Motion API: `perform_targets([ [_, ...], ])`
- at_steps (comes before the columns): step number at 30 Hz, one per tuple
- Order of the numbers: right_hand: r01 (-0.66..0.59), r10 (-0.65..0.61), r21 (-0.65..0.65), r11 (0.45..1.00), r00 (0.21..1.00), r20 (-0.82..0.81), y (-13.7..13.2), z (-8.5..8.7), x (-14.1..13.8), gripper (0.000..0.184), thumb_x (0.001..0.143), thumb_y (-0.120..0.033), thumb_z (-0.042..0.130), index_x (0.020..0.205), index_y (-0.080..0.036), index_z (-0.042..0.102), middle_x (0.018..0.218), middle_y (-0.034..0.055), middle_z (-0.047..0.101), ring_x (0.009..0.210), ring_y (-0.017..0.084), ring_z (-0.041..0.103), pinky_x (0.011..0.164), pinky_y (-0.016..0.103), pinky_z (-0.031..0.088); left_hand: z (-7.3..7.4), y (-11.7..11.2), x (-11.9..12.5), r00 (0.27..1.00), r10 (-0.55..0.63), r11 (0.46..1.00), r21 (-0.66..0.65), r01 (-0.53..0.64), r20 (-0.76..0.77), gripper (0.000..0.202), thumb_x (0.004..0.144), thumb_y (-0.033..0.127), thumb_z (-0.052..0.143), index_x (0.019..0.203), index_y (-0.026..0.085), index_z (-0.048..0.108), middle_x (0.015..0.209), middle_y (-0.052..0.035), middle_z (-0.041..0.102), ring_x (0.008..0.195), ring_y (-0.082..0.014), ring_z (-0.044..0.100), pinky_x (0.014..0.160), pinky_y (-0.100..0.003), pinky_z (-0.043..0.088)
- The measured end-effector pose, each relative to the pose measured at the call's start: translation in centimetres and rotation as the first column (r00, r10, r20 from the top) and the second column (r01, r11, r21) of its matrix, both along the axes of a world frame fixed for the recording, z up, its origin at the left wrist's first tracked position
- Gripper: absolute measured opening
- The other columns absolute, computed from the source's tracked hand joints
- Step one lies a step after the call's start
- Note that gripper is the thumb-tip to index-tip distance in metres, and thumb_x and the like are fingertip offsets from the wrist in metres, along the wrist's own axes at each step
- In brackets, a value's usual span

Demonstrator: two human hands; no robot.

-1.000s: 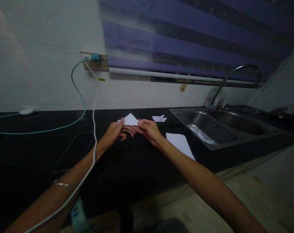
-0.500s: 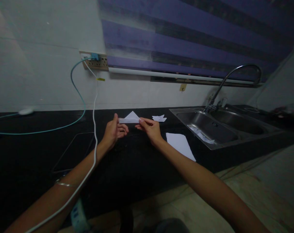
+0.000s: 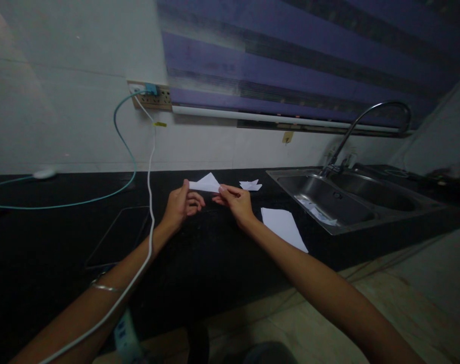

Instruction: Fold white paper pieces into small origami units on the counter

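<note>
A folded white paper piece (image 3: 206, 183) with a pointed top is held above the black counter (image 3: 215, 253). My left hand (image 3: 181, 205) pinches its left end between thumb and fingers. My right hand (image 3: 235, 201) pinches its right end. Behind my right hand a second small folded paper (image 3: 250, 185) lies on the counter. A flat white sheet (image 3: 285, 228) rests by my right forearm near the counter's front edge.
A steel double sink (image 3: 343, 199) with a curved tap (image 3: 370, 121) sits to the right. A dark tablet (image 3: 118, 235) lies on the counter at left. A white cable (image 3: 151, 167) and a teal cable (image 3: 126, 146) hang from a wall socket (image 3: 150, 96).
Both hands have lifted the folded paper slightly and tilted it flatter. The left hand's grip shifted to the paper's left end.
</note>
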State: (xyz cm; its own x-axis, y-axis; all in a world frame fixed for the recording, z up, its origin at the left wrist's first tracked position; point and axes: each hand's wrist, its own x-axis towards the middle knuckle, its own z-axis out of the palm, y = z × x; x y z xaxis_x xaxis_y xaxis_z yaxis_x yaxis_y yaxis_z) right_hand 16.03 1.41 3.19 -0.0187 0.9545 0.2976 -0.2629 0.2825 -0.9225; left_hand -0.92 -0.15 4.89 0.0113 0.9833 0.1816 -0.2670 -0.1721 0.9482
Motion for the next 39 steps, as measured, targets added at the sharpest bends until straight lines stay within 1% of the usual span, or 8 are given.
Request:
perform_targets([
  [3,0.040,-0.044,0.083,0.996,0.998,0.046,0.0,-0.3,0.0,0.035,0.076,-0.042,0.074,0.100,-0.016,0.075,0.092,0.0105,0.076,0.073,0.019,0.071,0.075,0.039,0.060,-0.3,0.1,0.3,0.994,-0.078,0.995,-0.054,0.083,0.082,0.049,0.084,0.066,0.054,0.088,0.017,0.058,0.057,-0.0047,0.065,0.040,-0.0112,0.056,0.030,-0.018,0.028],
  [8,-0.061,-0.018,0.251,0.966,0.953,0.304,-0.6,-0.3,0.3,0.033,0.080,-0.042,0.070,0.105,-0.022,0.075,0.105,0.0080,0.075,0.090,0.022,0.070,0.084,0.042,0.057,-0.7,0.0,0.1,0.993,-0.095,0.995,0.038,0.092,0.076,0.030,0.078,0.038,0.075,0.087,0.017,0.055,0.062,0.0010,0.063,0.044,-0.0062,0.055,0.032,-0.013,0.026],
  [14,-0.313,0.277,0.079,0.946,0.913,0.301,-0.4,0.4,1.2,0.035,0.087,-0.045,0.061,0.110,-0.021,0.073,0.099,0.0088,0.073,0.082,0.019,0.069,0.079,0.038,0.057,-0.6,0.3,-1.8,0.983,-0.168,0.985,-0.015,0.169,0.073,0.021,0.076,0.029,0.072,0.079,0.017,0.055,0.064,0.0006,0.062,0.047,-0.0072,0.055,0.035,-0.014,0.030],
  [19,-0.399,0.358,0.029,0.916,0.850,0.387,-0.1,0.5,2.1,0.029,0.078,-0.033,0.072,0.104,-0.019,0.073,0.097,0.0075,0.073,0.082,0.018,0.069,0.082,0.038,0.056,-0.5,0.2,-2.2,0.971,-0.235,0.971,-0.040,0.236,0.034,0.020,0.073,0.027,0.073,0.081,0.016,0.059,0.067,0.0010,0.061,0.048,-0.0069,0.055,0.038,-0.014,0.033],
  [27,-0.432,0.368,0.052,0.901,0.821,0.437,-0.4,0.5,2.1,0.029,0.075,-0.027,0.073,0.103,-0.020,0.073,0.090,0.0056,0.074,0.082,0.019,0.069,0.080,0.037,0.055,-0.4,0.2,-2.1,0.977,-0.196,0.980,-0.060,0.191,-0.088,0.020,0.073,0.027,0.073,0.082,0.016,0.059,0.066,0.0011,0.061,0.049,-0.0090,0.059,0.041,-0.015,0.037],
  [32,-0.334,0.235,0.116,0.935,0.833,0.501,0.0,0.3,2.1,0.031,0.077,-0.027,0.069,0.107,-0.018,0.070,0.085,0.0047,0.074,0.076,0.017,0.068,0.075,0.034,0.054,-0.4,0.3,-2.2,0.978,-0.167,0.986,-0.047,0.162,-0.123,0.020,0.074,0.027,0.071,0.085,0.016,0.060,0.070,-0.0018,0.066,0.048,-0.0097,0.060,0.038,-0.015,0.035],
  [35,-0.276,0.165,0.156,0.948,0.850,0.501,0.5,-0.2,2.3,0.030,0.077,-0.024,0.066,0.107,-0.017,0.068,0.081,0.0035,0.072,0.073,0.016,0.067,0.072,0.032,0.053,-0.5,0.4,-2.2,0.972,-0.193,0.981,-0.032,0.190,-0.135,0.020,0.076,0.029,0.071,0.085,0.016,0.059,0.071,-0.0023,0.067,0.048,-0.0097,0.060,0.038,-0.015,0.035],
  [39,-0.292,0.186,0.175,0.940,0.872,0.454,0.8,-0.4,2.4,0.027,0.076,-0.025,0.068,0.102,-0.017,0.067,0.080,0.0031,0.072,0.073,0.017,0.068,0.072,0.033,0.053,-0.6,0.5,-2.2,0.966,-0.244,0.970,-0.011,0.244,-0.084,0.023,0.076,0.033,0.071,0.084,0.016,0.058,0.071,-0.0031,0.068,0.049,-0.0103,0.061,0.040,-0.017,0.039],
])
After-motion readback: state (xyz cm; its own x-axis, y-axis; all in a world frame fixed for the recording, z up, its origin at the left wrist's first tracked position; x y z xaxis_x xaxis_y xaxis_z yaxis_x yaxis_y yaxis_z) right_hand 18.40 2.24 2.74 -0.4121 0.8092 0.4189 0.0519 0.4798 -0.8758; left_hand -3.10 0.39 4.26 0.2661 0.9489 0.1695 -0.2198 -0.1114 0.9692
